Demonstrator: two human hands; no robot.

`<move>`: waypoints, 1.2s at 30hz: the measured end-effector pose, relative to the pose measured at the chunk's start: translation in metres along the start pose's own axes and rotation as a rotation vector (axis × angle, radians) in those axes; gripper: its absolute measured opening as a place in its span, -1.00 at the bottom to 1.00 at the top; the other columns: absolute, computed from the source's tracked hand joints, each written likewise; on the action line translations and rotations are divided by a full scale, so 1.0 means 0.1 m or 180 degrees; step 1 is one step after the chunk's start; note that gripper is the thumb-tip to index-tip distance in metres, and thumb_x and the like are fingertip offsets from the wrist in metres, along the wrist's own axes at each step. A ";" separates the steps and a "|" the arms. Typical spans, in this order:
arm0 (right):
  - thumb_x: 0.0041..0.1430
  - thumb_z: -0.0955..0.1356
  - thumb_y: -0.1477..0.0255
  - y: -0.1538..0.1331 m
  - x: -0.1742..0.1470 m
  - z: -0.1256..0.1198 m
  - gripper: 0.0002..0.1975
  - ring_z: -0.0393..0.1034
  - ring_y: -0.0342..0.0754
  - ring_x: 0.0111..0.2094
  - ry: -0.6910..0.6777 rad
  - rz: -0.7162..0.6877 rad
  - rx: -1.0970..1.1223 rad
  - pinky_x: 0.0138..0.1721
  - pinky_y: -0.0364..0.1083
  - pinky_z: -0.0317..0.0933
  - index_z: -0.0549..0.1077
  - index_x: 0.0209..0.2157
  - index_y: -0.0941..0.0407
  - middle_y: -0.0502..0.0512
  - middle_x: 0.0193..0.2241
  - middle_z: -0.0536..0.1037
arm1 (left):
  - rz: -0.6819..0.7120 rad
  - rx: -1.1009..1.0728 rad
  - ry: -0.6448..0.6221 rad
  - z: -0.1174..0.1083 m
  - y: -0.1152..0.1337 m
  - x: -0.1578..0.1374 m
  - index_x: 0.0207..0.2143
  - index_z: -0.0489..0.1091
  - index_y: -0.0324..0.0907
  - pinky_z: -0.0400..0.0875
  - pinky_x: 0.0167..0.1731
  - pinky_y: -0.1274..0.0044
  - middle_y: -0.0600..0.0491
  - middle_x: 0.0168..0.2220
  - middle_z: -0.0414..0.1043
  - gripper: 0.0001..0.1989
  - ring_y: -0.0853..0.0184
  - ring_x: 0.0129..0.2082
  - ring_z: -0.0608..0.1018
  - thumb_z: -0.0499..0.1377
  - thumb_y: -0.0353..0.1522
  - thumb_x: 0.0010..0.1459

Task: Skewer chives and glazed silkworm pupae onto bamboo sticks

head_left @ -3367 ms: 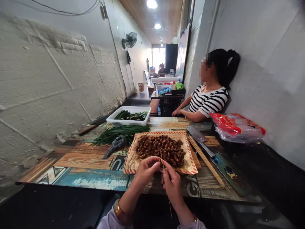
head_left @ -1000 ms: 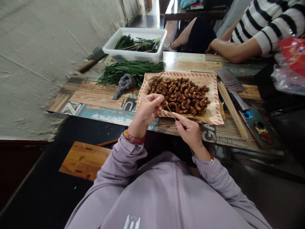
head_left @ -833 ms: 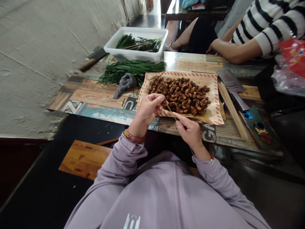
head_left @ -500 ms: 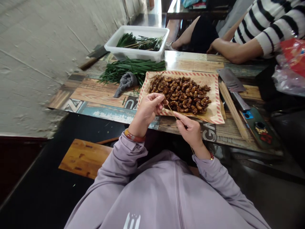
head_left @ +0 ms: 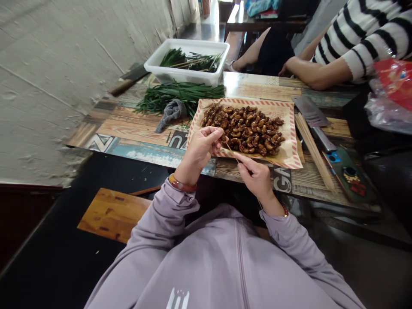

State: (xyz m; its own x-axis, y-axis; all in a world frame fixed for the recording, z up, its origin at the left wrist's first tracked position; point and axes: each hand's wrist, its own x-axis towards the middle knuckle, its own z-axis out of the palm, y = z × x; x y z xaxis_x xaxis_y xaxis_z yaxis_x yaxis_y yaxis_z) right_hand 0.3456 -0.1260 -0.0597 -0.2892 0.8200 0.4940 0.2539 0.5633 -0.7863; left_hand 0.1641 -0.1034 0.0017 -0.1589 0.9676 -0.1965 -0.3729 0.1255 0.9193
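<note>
My right hand (head_left: 255, 176) grips a thin wooden skewer (head_left: 232, 152), which slants up and left toward my left hand (head_left: 202, 143). The fingers of my left hand pinch a small brown piece of food (head_left: 224, 137) at the skewer's tip; whether the tip has gone through it I cannot tell. Just beyond both hands lies a heap of glossy brown curled food pieces (head_left: 247, 128), spread on a paper liner (head_left: 291, 150) with a red-striped border. The skewer's lower end passes under my right palm and shows again by the wrist.
A bundle of green chives (head_left: 193, 92) and a grey cloth (head_left: 172, 112) lie left of the paper. Behind stands a white tub (head_left: 186, 77) of greens. Loose skewers (head_left: 315, 154), a cleaver (head_left: 310, 112) and a phone (head_left: 349, 174) are on the right. Another person's forearm (head_left: 305, 73) rests on the table's far edge.
The camera view has shifted slightly. Both hands keep nearly the same pose, with the skewer and the brown piece held as before.
</note>
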 end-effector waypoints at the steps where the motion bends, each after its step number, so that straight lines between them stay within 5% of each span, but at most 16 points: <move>1: 0.24 0.29 0.49 0.00 0.00 0.00 -0.68 0.62 -0.06 -0.17 -0.0001 -0.0025 0.0013 -0.07 -0.11 0.47 0.61 -0.06 0.07 0.08 -0.13 0.67 | 0.0001 0.0010 0.0006 0.00 0.00 0.00 -0.44 0.37 -0.25 0.20 -0.68 0.71 0.10 -0.53 0.49 -0.75 0.59 -0.68 0.34 0.38 -0.33 0.00; 36: 0.25 0.29 0.50 0.03 -0.02 -0.01 -0.65 0.62 -0.05 -0.19 -0.0041 -0.0087 -0.0104 -0.12 -0.14 0.49 0.60 -0.01 0.04 0.06 -0.12 0.67 | -0.0071 -0.0223 -0.0092 -0.04 -0.04 -0.03 -0.40 0.38 -0.28 0.33 -0.64 0.70 0.09 -0.53 0.49 -0.74 0.55 -0.65 0.42 0.40 -0.34 -0.03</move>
State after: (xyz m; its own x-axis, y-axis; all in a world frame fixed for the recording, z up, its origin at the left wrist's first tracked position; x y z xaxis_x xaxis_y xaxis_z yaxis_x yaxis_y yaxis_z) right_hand 0.3479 -0.1258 -0.0627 -0.3083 0.8029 0.5102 0.2756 0.5887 -0.7599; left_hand 0.1624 -0.1081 -0.0026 -0.1238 0.9707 -0.2059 -0.4393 0.1324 0.8885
